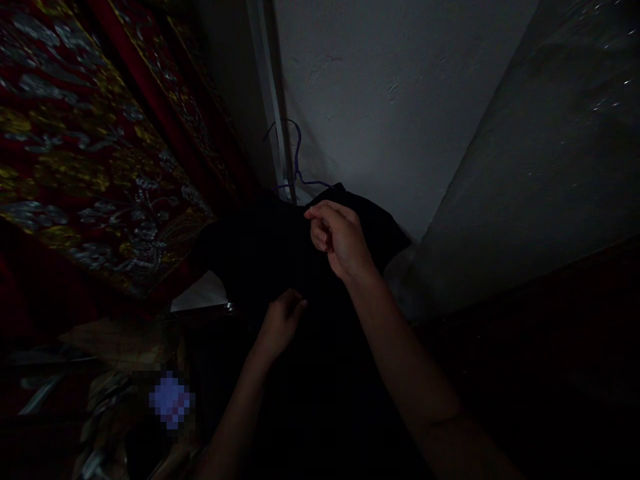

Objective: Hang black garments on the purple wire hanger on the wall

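Note:
A black short-sleeved shirt (260, 247) hangs on a thin purple-blue hanger (299, 150); its lower part fades into the dark. My left hand (284, 323) is low at the front of the shirt, fingers curled in and apparently pinching the dark cloth. Higher up and to the right, my right hand (339, 237) is in front of the shirt just below its neckline. Its fingers are curled, with the index finger and thumb drawn together. Whatever might be between them is too thin or too dark to make out.
A narrow pale post (274, 87) runs up behind the hanger, against a grey wall (390, 87). On the left hangs red cloth (100, 147) with gold and silver decoration. A clear plastic-like sheet (565, 133) is at the right. Cluttered items (115, 347) lie lower left.

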`<state>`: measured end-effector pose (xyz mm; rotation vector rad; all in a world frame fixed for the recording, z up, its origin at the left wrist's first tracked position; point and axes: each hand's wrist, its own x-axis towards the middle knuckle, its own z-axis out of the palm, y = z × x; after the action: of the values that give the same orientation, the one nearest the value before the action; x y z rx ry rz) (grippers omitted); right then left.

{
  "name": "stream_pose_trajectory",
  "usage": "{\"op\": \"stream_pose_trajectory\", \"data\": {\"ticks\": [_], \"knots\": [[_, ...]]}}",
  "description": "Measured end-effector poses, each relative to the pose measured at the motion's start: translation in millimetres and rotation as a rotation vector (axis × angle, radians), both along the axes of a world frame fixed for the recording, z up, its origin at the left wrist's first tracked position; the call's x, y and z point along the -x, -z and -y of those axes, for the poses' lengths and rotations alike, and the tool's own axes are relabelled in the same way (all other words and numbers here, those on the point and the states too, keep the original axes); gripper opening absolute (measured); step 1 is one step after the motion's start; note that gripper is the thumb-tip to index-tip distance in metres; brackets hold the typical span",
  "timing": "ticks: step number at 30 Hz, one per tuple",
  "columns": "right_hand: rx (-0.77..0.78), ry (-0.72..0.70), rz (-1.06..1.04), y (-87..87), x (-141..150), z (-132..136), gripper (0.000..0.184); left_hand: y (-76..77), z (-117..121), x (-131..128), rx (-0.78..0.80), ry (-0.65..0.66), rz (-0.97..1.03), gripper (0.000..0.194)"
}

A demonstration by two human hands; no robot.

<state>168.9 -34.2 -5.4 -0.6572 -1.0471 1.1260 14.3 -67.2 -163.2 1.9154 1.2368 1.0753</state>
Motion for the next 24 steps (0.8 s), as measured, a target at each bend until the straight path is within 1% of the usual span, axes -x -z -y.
{"op": "stream_pose_trajectory", "data": {"ticks": [1, 2, 4, 5, 6, 7, 9, 10, 12, 15, 18, 21, 24], "knots": [[-0.008, 0.014, 0.019, 3.6, 1.4, 3.2, 0.017, -17.7, -3.3, 0.5, -0.07, -0.007, 0.033, 0.015], [-0.009, 0.022, 0.043, 7.8, 2.6, 5.9, 0.016, -36.5, -6.4, 0.2, -0.168, -0.04, 0.087, 0.016], [-0.011, 0.033, 0.093, 15.1, 4.0, 9.0, 0.016, -74.0, -12.4, -2.8, -0.386, -0.111, 0.195, 0.026], [-0.022, 0.036, 0.115, 17.4, 4.2, 9.5, 0.015, -91.1, -15.6, -4.9, -0.484, -0.119, 0.197, 0.031], [-0.041, 0.039, 0.131, 18.7, 4.1, 9.5, 0.015, -106.0, -19.0, -7.2, -0.556, -0.11, 0.162, 0.034], [-0.064, 0.041, 0.147, 19.2, 3.7, 8.9, 0.015, -118.3, -22.6, -9.3, -0.609, -0.087, 0.11, 0.032], [-0.115, 0.06, 0.18, 20.1, 2.1, 6.4, 0.015, -134.5, -29.8, -12.2, -0.674, -0.052, -0.005, 0.022], [-0.134, 0.08, 0.204, 21.5, 1.1, 4.7, 0.015, -138.6, -32.8, -12.7, -0.692, -0.052, -0.051, 0.016], [-0.148, 0.123, 0.274, 27.2, -0.6, 1.1, 0.017, -141.3, -36.2, -11.4, -0.72, -0.072, -0.114, 0.008], [-0.133, 0.137, 0.351, 41.1, -0.5, -1.2, 0.022, -139.9, -33.3, -5.4, -0.724, -0.062, -0.178, 0.009], [-0.107, 0.098, 0.298, 50.2, 3.2, 2.5, 0.023, -142.4, -23.9, 1.6, -0.669, -0.025, -0.233, 0.01], [-0.117, 0.078, 0.219, 46.9, 6.4, 8.7, 0.02, -150.0, -17.0, 4.3, -0.649, -0.016, -0.276, 0.008], [-0.15, 0.125, 0.253, 38.0, 8.2, 10.7, 0.019, -153.5, -18.1, 0.9, -0.744, -0.069, -0.271, 0.01]]}}
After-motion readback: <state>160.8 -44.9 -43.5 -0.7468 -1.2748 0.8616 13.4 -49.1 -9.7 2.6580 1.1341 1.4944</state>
